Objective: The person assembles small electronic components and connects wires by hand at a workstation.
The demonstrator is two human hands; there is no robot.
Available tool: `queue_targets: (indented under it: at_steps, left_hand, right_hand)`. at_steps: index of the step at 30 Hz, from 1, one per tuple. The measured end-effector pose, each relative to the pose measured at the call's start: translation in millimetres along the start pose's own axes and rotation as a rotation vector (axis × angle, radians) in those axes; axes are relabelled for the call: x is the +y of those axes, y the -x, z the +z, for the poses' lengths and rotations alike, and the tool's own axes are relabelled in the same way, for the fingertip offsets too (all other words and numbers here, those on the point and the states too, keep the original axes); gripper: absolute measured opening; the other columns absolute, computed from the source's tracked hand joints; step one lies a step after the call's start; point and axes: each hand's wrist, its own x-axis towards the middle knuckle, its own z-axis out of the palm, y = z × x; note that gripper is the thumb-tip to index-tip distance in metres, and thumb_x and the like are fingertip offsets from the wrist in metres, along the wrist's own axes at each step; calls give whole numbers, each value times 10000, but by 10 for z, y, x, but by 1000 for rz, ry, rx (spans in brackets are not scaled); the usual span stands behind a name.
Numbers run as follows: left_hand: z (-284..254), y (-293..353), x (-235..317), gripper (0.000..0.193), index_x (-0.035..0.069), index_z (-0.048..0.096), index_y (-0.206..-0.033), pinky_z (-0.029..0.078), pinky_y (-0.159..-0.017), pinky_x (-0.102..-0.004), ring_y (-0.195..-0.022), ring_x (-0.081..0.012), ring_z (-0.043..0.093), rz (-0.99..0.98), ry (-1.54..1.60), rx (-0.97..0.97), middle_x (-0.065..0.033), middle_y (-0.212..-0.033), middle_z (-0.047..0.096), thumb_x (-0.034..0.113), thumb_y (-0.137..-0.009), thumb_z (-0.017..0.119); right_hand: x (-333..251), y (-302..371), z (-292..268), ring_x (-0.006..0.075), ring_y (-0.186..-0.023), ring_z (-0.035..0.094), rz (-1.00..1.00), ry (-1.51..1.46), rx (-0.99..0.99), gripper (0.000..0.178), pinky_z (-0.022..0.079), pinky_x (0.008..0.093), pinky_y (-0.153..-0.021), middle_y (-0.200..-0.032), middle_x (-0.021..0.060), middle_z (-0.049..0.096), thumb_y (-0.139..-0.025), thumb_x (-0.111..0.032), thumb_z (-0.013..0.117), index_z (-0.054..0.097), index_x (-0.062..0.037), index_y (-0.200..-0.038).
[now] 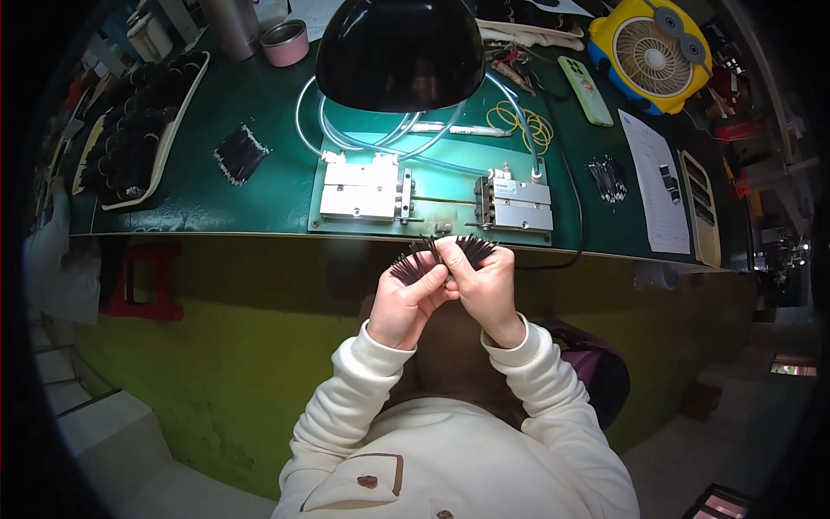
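Observation:
My left hand (404, 303) and my right hand (489, 285) meet just off the front edge of the table. Between their thumbs and fingers they pinch a bundle of short thin black wires (475, 249), which fans out to both sides. The fingers hide the lower ends of the bundle. Right beyond the hands lies a pale green plate (432, 227) bearing two silver pneumatic blocks, a left block (360, 192) and a right block (520, 205), facing each other across a gap. Clear bluish air tubes (441, 157) run to them.
A black lamp shade (400, 56) hangs over the plate. Piles of black wires lie left (242, 154) and right (608, 179) on the green table (277, 199). Around them are a loaded tray (177, 138), pink cup (285, 43), phone (585, 91), paper sheet (654, 190) and yellow-blue fan (654, 56).

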Motion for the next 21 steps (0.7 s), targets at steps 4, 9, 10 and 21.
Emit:
queue_targets:
  at_steps: [4, 9, 10, 21]
  left_hand:
    - [-16, -2, -36, 64, 1, 528, -854, 488, -687, -272, -687, -143, 570, 14, -14, 9, -64, -780, 569, 27, -798, 514]
    - [-74, -32, -93, 80, 5, 526, -868, 493, -681, -274, -694, -150, 575, 35, 45, 51, -67, -786, 571, 17, -789, 524]
    - [-75, -39, -94, 85, 5, 525, -872, 495, -680, -274, -694, -152, 576, 38, 60, 67, -68, -787, 571, 14, -787, 526]
    - [-77, -99, -86, 95, -1, 521, -885, 493, -675, -274, -679, -153, 580, 13, 46, 51, -71, -773, 573, 17, -792, 518]
  right_hand:
    - [18, 6, 43, -2, -437, 407, -11, -1, 34, 190, 329, 150, -379, -537, -22, 529, -809, -123, 538, 611, 12, -696]
    - [12, -29, 37, 51, -521, 520, 84, 18, 76, 173, 409, 179, -453, -621, 43, 600, -796, -89, 532, 610, 45, -720]
    - [15, -31, 40, 51, -521, 520, 87, 17, 76, 173, 409, 179, -453, -621, 43, 600, -796, -89, 532, 610, 45, -720]
    - [-8, -62, 57, 39, -485, 488, 122, -12, 124, 195, 381, 174, -412, -582, 29, 579, -793, -101, 543, 603, 41, -672]
